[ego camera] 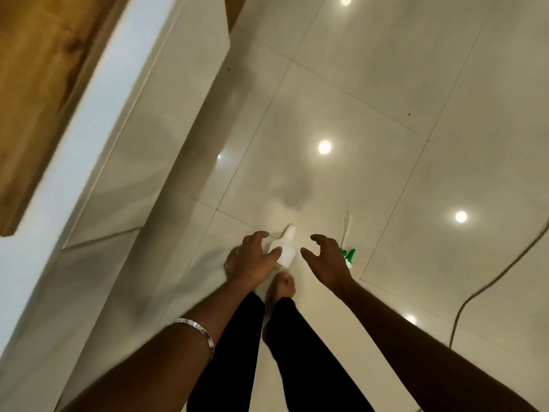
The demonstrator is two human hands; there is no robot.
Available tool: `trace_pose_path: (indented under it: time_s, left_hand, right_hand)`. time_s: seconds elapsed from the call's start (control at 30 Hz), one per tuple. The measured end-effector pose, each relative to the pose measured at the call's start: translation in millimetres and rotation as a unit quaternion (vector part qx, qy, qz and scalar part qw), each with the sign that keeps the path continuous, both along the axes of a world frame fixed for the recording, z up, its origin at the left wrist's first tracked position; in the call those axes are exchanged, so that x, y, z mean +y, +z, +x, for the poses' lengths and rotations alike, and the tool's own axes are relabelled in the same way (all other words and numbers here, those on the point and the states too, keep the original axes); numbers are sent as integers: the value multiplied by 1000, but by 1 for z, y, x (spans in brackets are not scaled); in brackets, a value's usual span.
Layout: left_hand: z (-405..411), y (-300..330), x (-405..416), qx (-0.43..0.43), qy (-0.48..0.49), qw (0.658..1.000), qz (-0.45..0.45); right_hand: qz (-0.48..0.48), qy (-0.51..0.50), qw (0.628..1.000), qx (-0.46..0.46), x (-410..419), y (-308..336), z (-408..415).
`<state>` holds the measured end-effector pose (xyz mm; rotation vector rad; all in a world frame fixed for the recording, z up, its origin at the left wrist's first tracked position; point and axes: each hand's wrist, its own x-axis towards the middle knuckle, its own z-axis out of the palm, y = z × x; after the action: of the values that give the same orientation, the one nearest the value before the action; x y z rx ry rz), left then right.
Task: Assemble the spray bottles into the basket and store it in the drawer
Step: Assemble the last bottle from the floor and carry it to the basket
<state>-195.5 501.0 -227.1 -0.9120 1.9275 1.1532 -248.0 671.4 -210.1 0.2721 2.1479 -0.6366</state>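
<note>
Both hands down over the floor (371,84): left hand (255,257) loose-fingered, thumb at the white bottle (286,248); right hand (326,258) spread, grasping nothing. Green sprayer (348,253) just beyond, partly hidden.

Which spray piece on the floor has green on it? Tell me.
The spray head beside the right hand; the bottle between both hands is plain white.
</note>
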Motion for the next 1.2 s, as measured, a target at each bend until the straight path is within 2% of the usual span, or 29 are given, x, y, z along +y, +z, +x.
trace_pose_path:
  time_s: [0.3,0.53,0.73,0.9,0.97,1.0,1.07,1.13,1.2]
  left_hand:
    - [-11,-126,52,-16,-26,999,-21]
    - [-4,-195,77,-39,-65,995,-69]
    - [11,-224,93,-79,-131,984,-94]
    - [25,-237,101,-69,-66,994,-58]
    - [25,-231,111,-51,-40,998,-9]
    - [23,-225,118,-49,-11,998,29]
    - [21,-222,120,-27,-6,999,39]
    - [16,-225,111,-7,-16,1000,10]
    - [10,-226,101,11,-27,999,15]
  right_hand:
    - [31,-95,995,22,52,-139,3]
    - [34,-112,993,17,88,-203,26]
    - [37,-108,993,28,115,-228,45]
    - [31,-103,992,66,139,-227,55]
    - [38,-96,990,96,149,-225,55]
    - [45,-86,989,114,155,-225,53]
    - [73,-30,987,143,168,-226,47]
    - [108,97,975,169,184,-231,39]
    - [120,236,944,195,199,-239,31]
